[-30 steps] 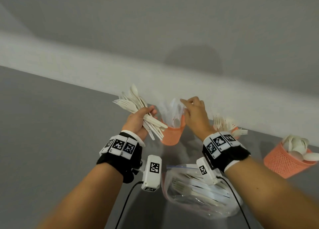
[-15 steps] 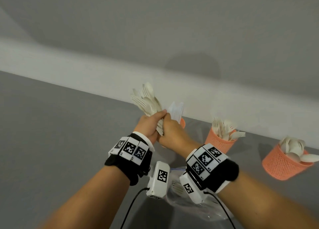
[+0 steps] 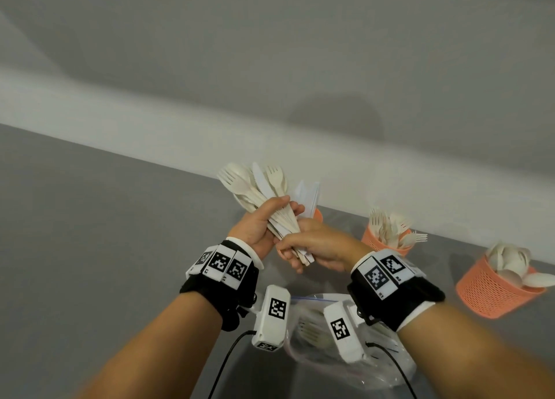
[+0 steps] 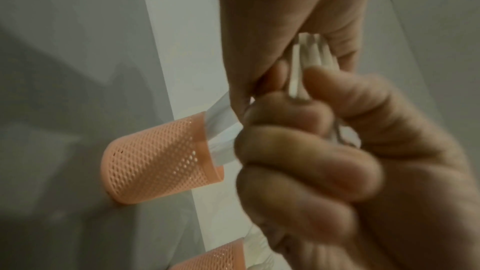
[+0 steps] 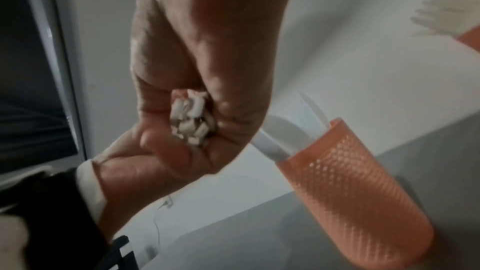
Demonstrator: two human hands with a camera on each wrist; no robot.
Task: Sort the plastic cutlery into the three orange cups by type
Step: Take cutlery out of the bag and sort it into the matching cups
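Observation:
My left hand (image 3: 264, 223) grips a mixed bundle of white plastic cutlery (image 3: 255, 185), forks, spoons and a knife fanning upward. My right hand (image 3: 312, 248) is curled round the bundle's handle ends (image 5: 192, 118) just below the left. Directly behind the hands stands the orange mesh cup with knives (image 4: 161, 159), mostly hidden in the head view. Right of it is the cup of forks (image 3: 381, 244). The cup of spoons (image 3: 492, 292) is at the far right.
A clear zip bag (image 3: 318, 335) with more cutlery lies on the grey table (image 3: 105, 248) under my wrists. A white ledge and grey wall (image 3: 270, 68) run right behind the cups. Bare grey tabletop stretches to the left.
My right hand left the knife cup and came back to the bundle, closing on its handle ends. My left hand moved the bundle right and turned it more upright.

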